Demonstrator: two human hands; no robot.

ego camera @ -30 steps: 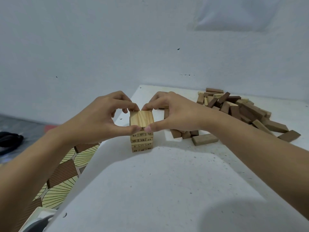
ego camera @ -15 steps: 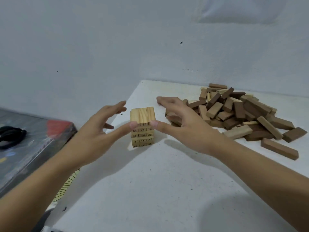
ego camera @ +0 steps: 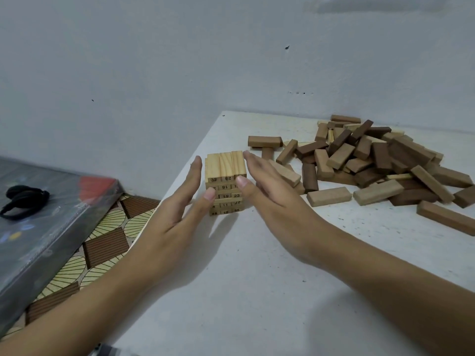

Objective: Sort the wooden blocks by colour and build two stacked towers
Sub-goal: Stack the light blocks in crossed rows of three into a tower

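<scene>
On the white table (ego camera: pixel 257 291), near its left edge, stands a small tower (ego camera: pixel 225 167) of light wood blocks. It has three blocks side by side on top. Small numbers show on the block ends, like 32, 15 and 23.

Both hands are open with straight fingers, one on each side of the tower. The left hand (ego camera: pixel 177 211) is by the left side, and its thumb tip lies at the front left corner. The right hand (ego camera: pixel 272 194) is by the right side, and its thumb tip lies at the front right corner. Neither hand holds a block.

To the right is a big pile (ego camera: pixel 372 160) of loose blocks, light and dark mixed up. One dark block (ego camera: pixel 446 221) lies alone at the near right.

Off the table to the left is a patterned floor (ego camera: pixel 102 245) and a grey board (ego camera: pixel 51 227) with a black strap (ego camera: pixel 23 201) on it.
</scene>
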